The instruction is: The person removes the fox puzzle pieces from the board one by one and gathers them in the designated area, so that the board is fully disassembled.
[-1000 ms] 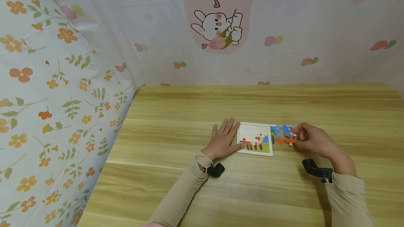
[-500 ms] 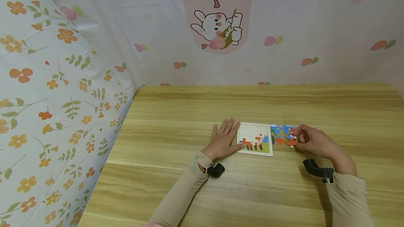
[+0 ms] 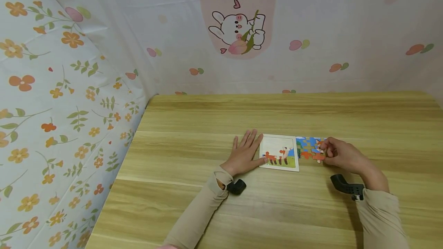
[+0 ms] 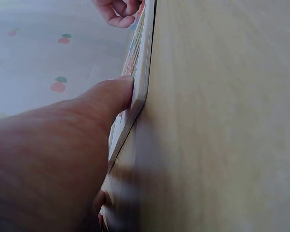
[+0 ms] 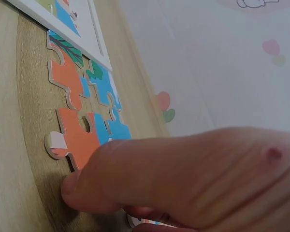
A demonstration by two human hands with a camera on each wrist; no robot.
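My left hand (image 3: 243,157) lies flat with its fingers spread at the left side of a white-rimmed puzzle board (image 3: 277,143). Its thumb (image 4: 117,92) rests on the board's near edge. Part of an animal picture fills the board's lower portion. My right hand (image 3: 347,157), fingers curled, pinches at a puzzle piece at the right end of the loose pieces; the fingers hide most of it. In the right wrist view, the thumb tip touches the table beside an orange piece (image 5: 77,137). More orange-and-blue pieces (image 5: 65,72) lie between it and the board.
The wooden table (image 3: 214,114) extends around the board. A white printed cloth (image 3: 166,18) hangs behind it, and a flowered cloth (image 3: 62,126) hangs at the left. A black wrist mount (image 3: 237,186) sits on the left wrist, another black mount (image 3: 346,186) on the right.
My right hand has drawn slightly toward me, shifting slightly right then back left. The orange piece beside it moved a little with it. The left hand stays in place.
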